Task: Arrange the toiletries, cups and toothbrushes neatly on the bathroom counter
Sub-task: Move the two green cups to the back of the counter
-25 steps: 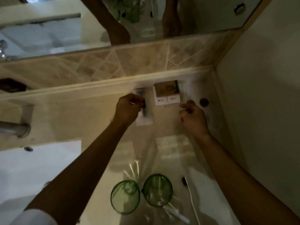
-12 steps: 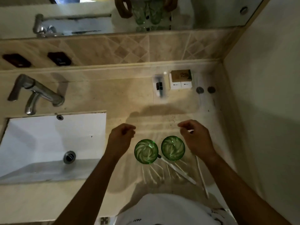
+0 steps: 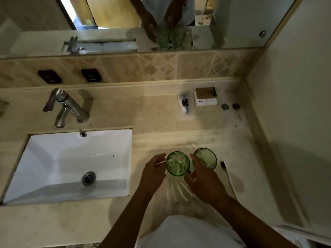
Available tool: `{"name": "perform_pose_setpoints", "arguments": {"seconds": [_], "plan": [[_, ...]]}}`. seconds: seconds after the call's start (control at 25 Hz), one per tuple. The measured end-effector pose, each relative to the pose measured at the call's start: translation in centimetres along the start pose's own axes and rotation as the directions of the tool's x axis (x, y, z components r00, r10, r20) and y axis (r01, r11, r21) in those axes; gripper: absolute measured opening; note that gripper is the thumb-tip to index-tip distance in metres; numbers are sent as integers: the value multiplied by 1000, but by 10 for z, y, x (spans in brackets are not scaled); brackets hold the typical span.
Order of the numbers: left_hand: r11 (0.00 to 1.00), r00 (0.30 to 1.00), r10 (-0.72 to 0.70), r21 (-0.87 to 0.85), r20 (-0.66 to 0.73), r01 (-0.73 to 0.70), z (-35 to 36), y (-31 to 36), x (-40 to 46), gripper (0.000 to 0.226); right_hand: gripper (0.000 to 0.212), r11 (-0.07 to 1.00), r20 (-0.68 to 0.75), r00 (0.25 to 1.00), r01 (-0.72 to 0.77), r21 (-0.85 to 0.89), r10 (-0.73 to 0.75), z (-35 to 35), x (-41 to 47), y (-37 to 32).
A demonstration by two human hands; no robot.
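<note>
Head view, lower centre of frame: our left hand (image 3: pixel 153 173) has fingers loosely extended w/ tips at the left side of the left green cup (image 3: pixel 177 163); can't tell if they actually touch the glass or just sit beside it. Our right hand (image 3: pixel 201 178) is betw. the two cups, fingers slightly curled, index pointing up the gap, thumb near the left cup's lower right edge. Grip not clear, no firm hold visible. Right green cup (image 3: pixel 206 157) stands upright just beside the first one, partly behind the right hand's fingers.

Outward from there: a white toothbrush (image 3: pixel 226 173) w/ dark head lies on the counter (image 3: pixel 161 120) just right of the right cup, running toward the lower right. Upper right of frame, by the back ledge: a small sachet w/ black item (image 3: pixel 185 104), next to it white boxes (image 3: pixel 205 101) w/ a brown box (image 3: pixel 205 92) on top, then two dark round caps (image 3: pixel 230 106) to the right. Left half of frame: white sink (image 3: pixel 53 167), chrome faucet (image 3: pixel 66 108) above it. Mirror (image 3: pixel 232 20) along the top reflects hands & cups.
</note>
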State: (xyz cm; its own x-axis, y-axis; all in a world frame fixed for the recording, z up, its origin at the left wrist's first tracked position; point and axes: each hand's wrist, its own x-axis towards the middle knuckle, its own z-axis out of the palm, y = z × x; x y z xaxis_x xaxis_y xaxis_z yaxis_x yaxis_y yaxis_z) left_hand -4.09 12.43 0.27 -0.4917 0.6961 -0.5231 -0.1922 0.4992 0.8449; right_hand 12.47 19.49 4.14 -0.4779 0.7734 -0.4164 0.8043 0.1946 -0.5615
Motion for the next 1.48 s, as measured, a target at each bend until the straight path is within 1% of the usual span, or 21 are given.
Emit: {"name": "perform_pose_setpoints", "arguments": {"seconds": [0.08, 0.16, 0.32, 0.44, 0.52, 0.6, 0.68, 0.8, 0.88, 1.04, 1.16, 1.24, 1.32, 1.48], "plan": [[1000, 1000, -1, -18, 23, 2, 3, -2, -2, 29, 77, 1000, 31, 999, -4, -6, 4, 5, 2, 0], [1000, 999, 12, -22, 33, -11, 5, -3, -3, 29, 73, 999, 40, 999, 7, 51, -9, 7, 4, -4], [999, 999, 29, -24, 33, -28, 4, -7, -1, 27, 62, 989, -15, 1000, 12, 149, -10, 12, 9, -6], [998, 998, 64, 5, 24, -64, 1, -9, 2, 30, 53, 974, -60, 998, 17, 227, -3, 19, 8, -9], [997, 997, 74, -11, 23, -74, -2, -8, 5, 32, 51, 965, -79, 997, 0, 262, 21, 23, 10, -11], [996, 997, 76, -40, 10, -76, -6, -4, 9, 35, 54, 959, -104, 994, -2, 282, 33, 25, 16, -14], [993, 996, 81, -89, -23, -83, -10, 3, 14, 31, 57, 954, -118, 993, 31, 297, 4, 22, 24, -20], [974, 992, 89, -201, -85, -105, -19, 17, 23, 18, 68, 945, -61, 996, 76, 319, -60, 10, 36, -36], [955, 991, 68, -281, -111, -97, -23, 29, 31, 17, 74, 948, -60, 996, 87, 306, -72, 3, 51, -45], [939, 987, 52, -329, -153, -101, -27, 53, 54, 16, 75, 939, -138, 986, 137, 316, -98, -11, 89, -61], [922, 983, 65, -366, -172, -125, -27, 71, 72, 15, 74, 899, -147, 981, 172, 402, -122, -19, 117, -69], [915, 982, 76, -379, -173, -137, -26, 85, 84, 19, 74, 876, -151, 981, 177, 448, -121, -23, 139, -71], [910, 983, 81, -390, -167, -141, -25, 95, 100, 24, 75, 869, -168, 979, 184, 459, -118, -28, 161, -72], [922, 981, 139, -344, -136, -178, -22, 104, 134, 39, 75, 765, -131, 984, 179, 619, -124, -34, 194, -76]]}}
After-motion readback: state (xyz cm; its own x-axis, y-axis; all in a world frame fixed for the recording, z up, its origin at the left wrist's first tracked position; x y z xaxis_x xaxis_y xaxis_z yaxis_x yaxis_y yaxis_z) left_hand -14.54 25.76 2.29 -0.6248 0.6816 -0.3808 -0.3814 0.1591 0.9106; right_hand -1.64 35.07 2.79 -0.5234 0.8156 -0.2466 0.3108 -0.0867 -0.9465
